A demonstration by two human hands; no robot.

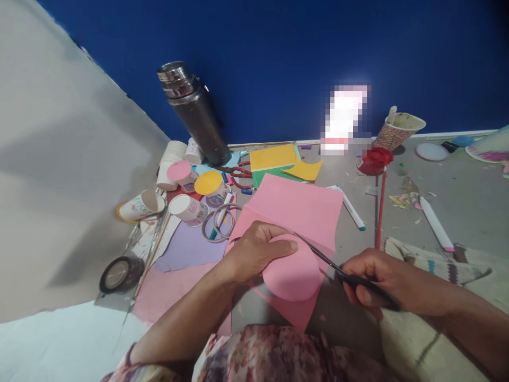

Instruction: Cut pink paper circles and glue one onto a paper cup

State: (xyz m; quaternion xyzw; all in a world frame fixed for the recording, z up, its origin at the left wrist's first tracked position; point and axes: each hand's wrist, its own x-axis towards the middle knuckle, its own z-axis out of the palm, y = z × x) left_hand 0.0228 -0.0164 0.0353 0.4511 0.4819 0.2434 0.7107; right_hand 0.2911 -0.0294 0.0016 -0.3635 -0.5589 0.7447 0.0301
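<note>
My left hand point(262, 246) grips a sheet of pink paper point(292, 273), its thumb pressed on the rounded part nearest me. That part has a curved, cut edge. In my right hand point(369, 281) is a pair of scissors point(324, 255) with black handles, fingers wrapped round the loops. The blades point left and away from me, with the tips at the paper's edge beside my left fingers. Behind the rounded part, a larger pink sheet point(298, 201) lies folded or creased on the table. Whether the rounded part is still joined to it, I cannot tell.
To the left stand paper cups point(189, 209), a roll of tape point(121, 274) and purple paper point(194, 244). A dark flask point(199, 119) leans against the blue wall. Markers point(435, 225), a red paint pot point(375, 161) and a brush point(380, 212) lie to the right.
</note>
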